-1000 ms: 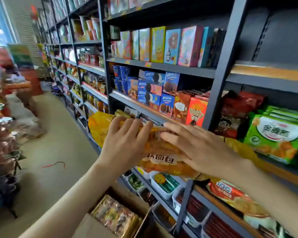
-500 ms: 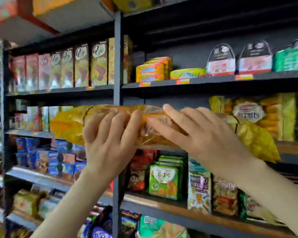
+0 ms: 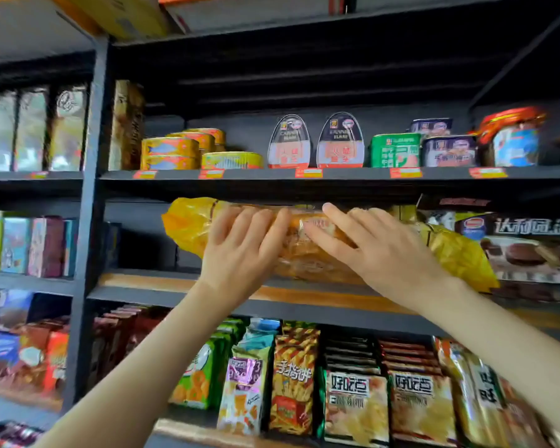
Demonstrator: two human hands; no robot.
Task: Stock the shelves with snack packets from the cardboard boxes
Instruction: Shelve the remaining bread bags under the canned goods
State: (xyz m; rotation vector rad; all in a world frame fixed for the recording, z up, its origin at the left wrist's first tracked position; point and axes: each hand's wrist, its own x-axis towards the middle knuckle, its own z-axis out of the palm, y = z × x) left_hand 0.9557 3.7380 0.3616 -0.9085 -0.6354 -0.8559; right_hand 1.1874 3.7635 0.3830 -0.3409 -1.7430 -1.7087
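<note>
A dark metal shelving unit [image 3: 93, 221] fills the frame, its upright post standing left of centre and its boards running across to the right edge. The middle shelf [image 3: 162, 282], with a wood-coloured front strip, is bare at its left part and carries brown-printed cake boxes [image 3: 530, 250] at the right of the frame. The upper shelf [image 3: 272, 173] holds flat yellow tins [image 3: 170, 153] at left centre, two arched ham tins [image 3: 314, 142] in the centre, and green and dark tins toward the upper right, with orange price tags along its edge. The lower shelf row at the bottom of the frame holds upright snack bags [image 3: 293, 383] packed side by side. At the centre of the frame a long yellow bread packet [image 3: 191, 224] lies horizontally within the middle shelf opening, its lower edge at or just above the board; whether it rests there cannot be told. Its crimped left end projects toward the bare part and its right end lies in front of the cake boxes. The left hand [image 3: 240, 253] lies flat against the packet's front left of centre, fingers extended and close together, pressing rather than clenched. The right hand [image 3: 379, 250] lies against it right of centre, fingers [image 3: 317, 236] stretched leftward along the wrapper. Both forearms rise from the lower corners of the frame.
</note>
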